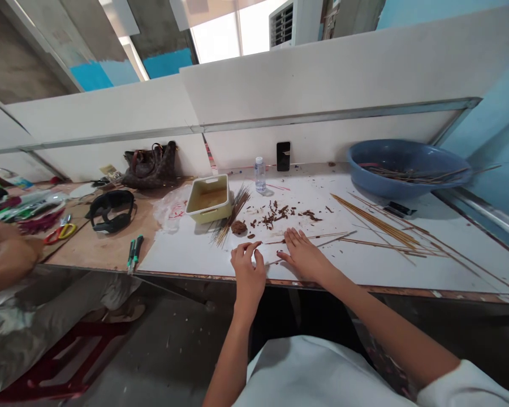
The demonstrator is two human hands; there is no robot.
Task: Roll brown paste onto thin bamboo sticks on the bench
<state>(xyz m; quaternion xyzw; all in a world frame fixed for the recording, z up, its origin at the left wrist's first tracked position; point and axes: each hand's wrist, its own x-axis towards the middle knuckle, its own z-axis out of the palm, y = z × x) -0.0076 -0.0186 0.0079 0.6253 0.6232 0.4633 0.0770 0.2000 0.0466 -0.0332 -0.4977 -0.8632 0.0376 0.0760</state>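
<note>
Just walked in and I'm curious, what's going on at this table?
Someone is at a white table. Their right hand lies flat over a thin stick; the left hand sits beside it, fingertips pinched, though on what is unclear. Brown crumbs, a brown lump, a yellow tray and bundled sticks lie beyond. Another person's arm rests far left.

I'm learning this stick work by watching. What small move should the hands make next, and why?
Probably roll the right hand forward across the thin stick under it. The palm lies flat on the white tabletop, the left hand pinches near the stick's other end, and the brown lump sits just beyond.
</note>
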